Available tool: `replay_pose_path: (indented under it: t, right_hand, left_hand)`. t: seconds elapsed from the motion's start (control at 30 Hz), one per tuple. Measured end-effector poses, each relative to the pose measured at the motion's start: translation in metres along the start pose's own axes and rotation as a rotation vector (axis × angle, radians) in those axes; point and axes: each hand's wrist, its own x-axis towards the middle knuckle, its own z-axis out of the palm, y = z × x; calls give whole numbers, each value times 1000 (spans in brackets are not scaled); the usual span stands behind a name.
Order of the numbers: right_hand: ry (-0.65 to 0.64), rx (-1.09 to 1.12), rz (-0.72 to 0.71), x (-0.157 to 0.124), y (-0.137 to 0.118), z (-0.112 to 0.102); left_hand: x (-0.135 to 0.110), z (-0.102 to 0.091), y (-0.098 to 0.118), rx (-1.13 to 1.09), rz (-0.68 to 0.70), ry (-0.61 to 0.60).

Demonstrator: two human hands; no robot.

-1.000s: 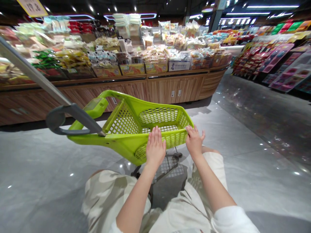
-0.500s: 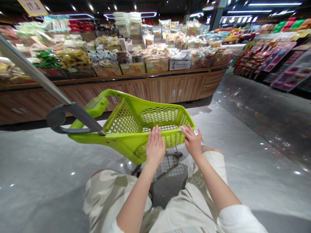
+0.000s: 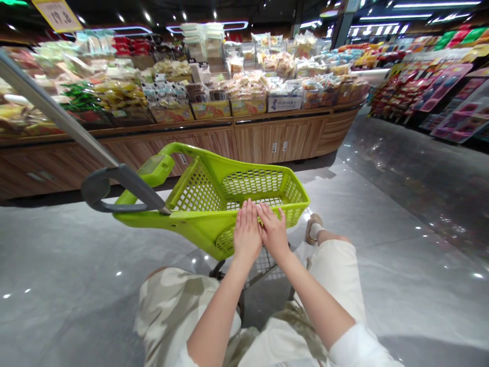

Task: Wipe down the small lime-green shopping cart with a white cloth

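Head view, from above your hands:

1. The lime-green plastic shopping cart (image 3: 214, 204) stands on the floor in front of your legs. Its basket has mesh walls and floor, a solid rim and a rounded front corner near you. It tilts toward its near edge in this wide view, though the lens bends the shape, so the true angle is hard to judge.
2. Your left hand (image 3: 247, 232) lies flat on the near rim of the basket, and your right hand (image 3: 273, 232) sits just beside it on the same rim, the two almost touching.
3. On both hands the fingers point forward, held close together and nearly straight. They press lightly on the rim and mesh, clamped on nothing; neither hand curls into a grip.
4. A grey curved handle (image 3: 100, 189) joins the cart on your left, and a long metal pole (image 3: 49, 107) rises from it toward the left edge of the view.
5. A wire rack (image 3: 265, 267) shows under the basket, above your light camouflage-patterned trousers (image 3: 171, 311). A tan shoe (image 3: 313, 229) rests on the grey tile floor (image 3: 412, 204) to the right of the basket.
6. Well ahead, past the cart, a wooden display counter (image 3: 275, 140) holds boxes of packaged food (image 3: 244, 86), too blurred to identify. A price sign (image 3: 57, 14) hangs above it, and shelves of pink-packaged goods (image 3: 446, 97) stand on the right.
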Motion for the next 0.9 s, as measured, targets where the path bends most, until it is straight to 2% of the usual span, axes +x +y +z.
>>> replay_pose_path:
  t: [0.1,0.2,0.33,0.43,0.5,0.57,0.7,0.77,0.83,0.9]
  right_hand:
    - [-38,-14,-42,-2,4,-8]
    - [-15,-81,-13,-9,41,-21]
    - [86,-163,155,-21,107,-33]
    - [159,-126,316,-23,132,-33]
    - [211,-102,397,-20,126,-28]
    - [232,-99,400,-14,103,-21]
    - [133,-38,224,-2,37,-6]
    - [60,15,129,2,14,-4]
    - [-5,37,49,3,5,-7]
    - [-37,14,10,1,12,-13]
  left_hand:
    - [-1,-3,-2,2,8,-3]
    - [-2,-4,-4,-18,7,2]
    - [-3,-3,-6,-41,7,6]
    - [-4,-2,-6,-36,6,4]
    - [-4,-2,-6,-33,3,1]
    - [-4,-2,-5,-33,-2,2]
    - [-3,-2,-4,-26,-17,4]
    - [-4,-3,-4,-19,-19,0]
    - [-4,-4,-5,-16,-16,-3]
    - [-4,-4,-6,-20,-13,1]
